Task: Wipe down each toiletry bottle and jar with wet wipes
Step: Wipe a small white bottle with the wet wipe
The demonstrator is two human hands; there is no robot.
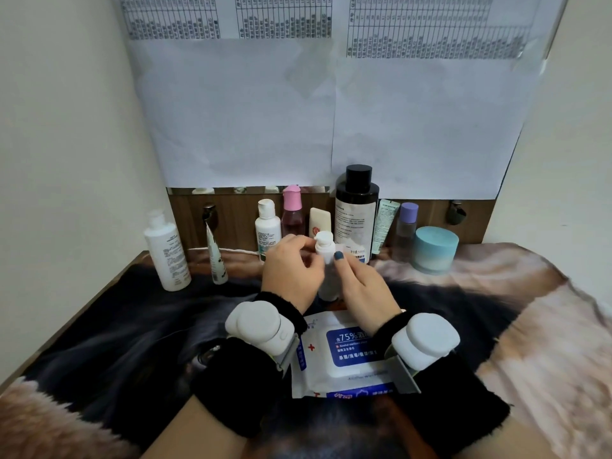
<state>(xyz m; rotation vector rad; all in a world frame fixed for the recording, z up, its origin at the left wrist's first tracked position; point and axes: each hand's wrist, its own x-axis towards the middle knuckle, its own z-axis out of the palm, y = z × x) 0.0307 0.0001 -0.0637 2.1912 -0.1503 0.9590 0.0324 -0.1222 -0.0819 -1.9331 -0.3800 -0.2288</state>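
White plastic at the frame's centre: a small pump bottle (324, 256) stands upright between both hands, just above the wet wipes pack (344, 354). The left hand (291, 273) has its fingers curled in against the bottle, though whether they pinch a wipe I cannot tell. The right hand (361, 286) holds the bottle, thumb pressed on its neck. This looks like one bottle being wiped mid-task; next comes turning it to reach its hidden side, then the row of bottles (356, 213) behind.

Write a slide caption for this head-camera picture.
Both hands, left and right, hold a small white pump bottle above a pack of alcohol wipes.
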